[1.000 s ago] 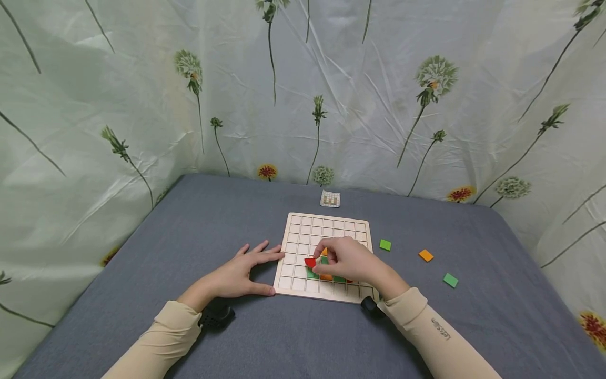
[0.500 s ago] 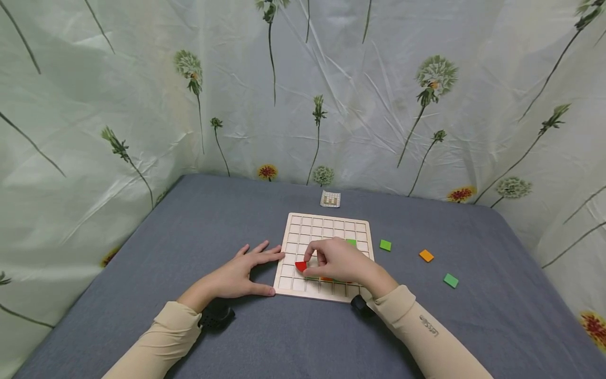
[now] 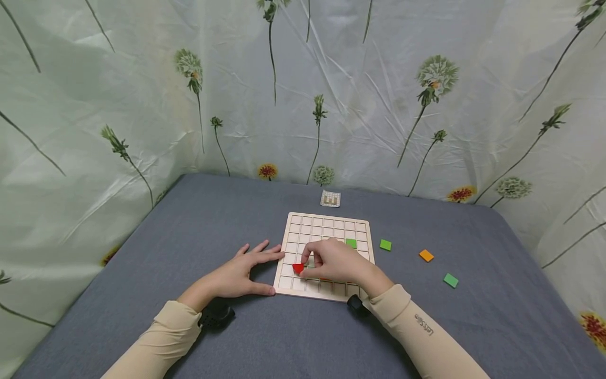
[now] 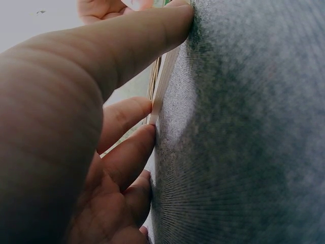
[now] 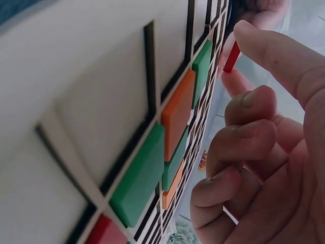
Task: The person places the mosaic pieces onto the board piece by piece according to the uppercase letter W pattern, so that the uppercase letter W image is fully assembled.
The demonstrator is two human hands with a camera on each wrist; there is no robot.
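My right hand [image 3: 335, 260] pinches a red tile [image 3: 298, 268] between thumb and index finger, over the lower left of a wooden grid board [image 3: 310, 230]. In the right wrist view the red tile [image 5: 232, 57] is seen edge-on, raised off the grid. A row there holds a green tile [image 5: 138, 178], an orange tile [image 5: 179, 114] and another red tile [image 5: 105, 231]; the hand mostly hides them from the head camera. A light green tile [image 3: 351, 243] sits farther back on the board. Fingers spread, my left hand [image 3: 239, 273] touches the board's left edge with fingertips and thumb.
Right of the board lie a light green tile [image 3: 385, 245], an orange tile [image 3: 426, 256] and a green tile [image 3: 451, 280]. Behind it is a small patterned card [image 3: 330, 199]. Grey cloth [image 3: 227, 210] covers the table, and a flowered curtain [image 3: 379, 105] hangs behind.
The right hand has moved left across the board with the red tile, uncovering the light green tile on the grid. The left hand has stayed at the edge.
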